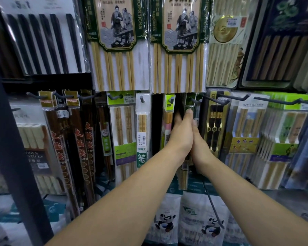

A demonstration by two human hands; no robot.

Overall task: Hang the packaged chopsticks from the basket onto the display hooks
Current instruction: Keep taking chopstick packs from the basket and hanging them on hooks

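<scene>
Head view: both hands meet at the middle of the display's lower hook row with the packaged chopsticks sandwiched between them, long axis vertical, header up, stick ends showing below the wrists. Left hand has the pack: thumb flat on the front near the header, fingers round the back and out of sight. Right hand presses on the pack's right edge, mostly hidden by the left; can't tell if its fingers grip. Target hook sits just above and slightly right of the left thumb tip, pointing out toward the camera. Can't tell if the header hole is on it yet; if not, my guess is nudge up, then push back along the hook. Tight slot: pink-and-white pack just left, black-and-gold pack just right, tall bamboo packs overhanging from the upper row. Basket not in view.
</scene>
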